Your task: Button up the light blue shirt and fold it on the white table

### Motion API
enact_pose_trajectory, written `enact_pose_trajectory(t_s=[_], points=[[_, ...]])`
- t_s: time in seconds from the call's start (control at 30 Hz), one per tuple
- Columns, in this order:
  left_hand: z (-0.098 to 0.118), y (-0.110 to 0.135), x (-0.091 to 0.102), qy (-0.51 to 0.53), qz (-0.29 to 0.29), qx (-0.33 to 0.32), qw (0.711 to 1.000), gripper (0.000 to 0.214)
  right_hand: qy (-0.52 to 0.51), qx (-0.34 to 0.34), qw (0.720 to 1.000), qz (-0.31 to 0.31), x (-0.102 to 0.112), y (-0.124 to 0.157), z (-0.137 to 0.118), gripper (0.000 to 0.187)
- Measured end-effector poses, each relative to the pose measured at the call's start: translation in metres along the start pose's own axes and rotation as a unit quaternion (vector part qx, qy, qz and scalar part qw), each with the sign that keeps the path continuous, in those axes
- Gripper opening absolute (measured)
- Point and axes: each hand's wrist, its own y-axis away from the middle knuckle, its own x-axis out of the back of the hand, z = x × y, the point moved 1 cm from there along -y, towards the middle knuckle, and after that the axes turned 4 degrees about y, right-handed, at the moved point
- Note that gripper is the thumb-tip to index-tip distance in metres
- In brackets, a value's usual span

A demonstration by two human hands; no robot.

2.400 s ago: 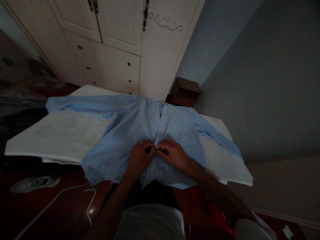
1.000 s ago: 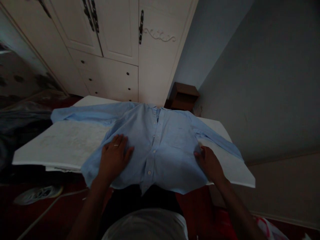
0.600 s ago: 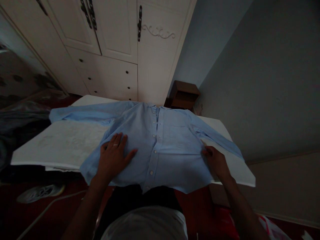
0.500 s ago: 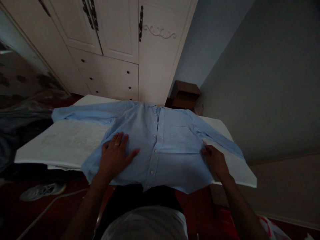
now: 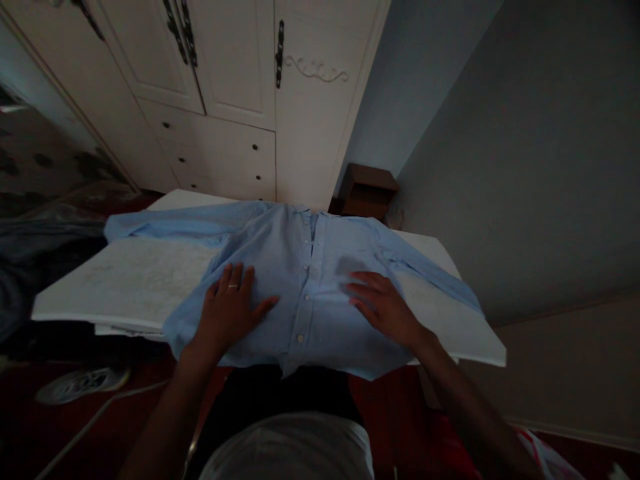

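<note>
A light blue button-up shirt (image 5: pixel 270 247) lies spread front up on a white board (image 5: pixel 145 280), its sleeves stretched out to both sides and its hem hanging over the near edge. Flat on the shirt's left part rests my left hand (image 5: pixel 230 310), fingers spread, a ring on one finger. Over the right front panel is my right hand (image 5: pixel 383 303), its fingers apart and nothing held; whether it touches the cloth I cannot tell. The lower buttons on the placket look fastened, while the collar end gapes a little.
Behind the board stands a white wardrobe (image 5: pixel 225 87) with drawers. A small brown wooden box (image 5: pixel 369 190) sits beside it, near the grey wall (image 5: pixel 540 147). Dark clothes (image 5: pixel 45 253) are piled at left. A shoe (image 5: pixel 83 385) and a pale cord (image 5: pixel 100 417) lie on the red floor.
My right hand has let go of the shirt's right side edge and moved left over the front panel, fingers now apart. The left hand stays in place.
</note>
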Motion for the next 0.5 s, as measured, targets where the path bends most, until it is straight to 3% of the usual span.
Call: enact_pose_trajectory(t_s=[0.1, 0.2, 0.3, 0.5], points=[[0.01, 0.004, 0.002, -0.003, 0.015, -0.014, 1.0, 0.087, -0.018, 0.092, 0.993, -0.074, -0.014, -0.024, -0.025, 0.033], [0.018, 0.007, 0.002, 0.012, 0.008, -0.085, 0.996, 0.076, -0.017, 0.133, 0.985, -0.112, -0.032, -0.04, -0.038, 0.036], [0.02, 0.01, -0.001, 0.026, -0.021, -0.129, 0.991, 0.066, -0.022, 0.15, 0.981, -0.124, -0.045, -0.045, -0.039, 0.038], [0.02, 0.016, -0.007, 0.048, 0.005, -0.121, 0.992, 0.072, -0.068, 0.19, 0.972, -0.121, -0.041, -0.038, -0.03, 0.037]])
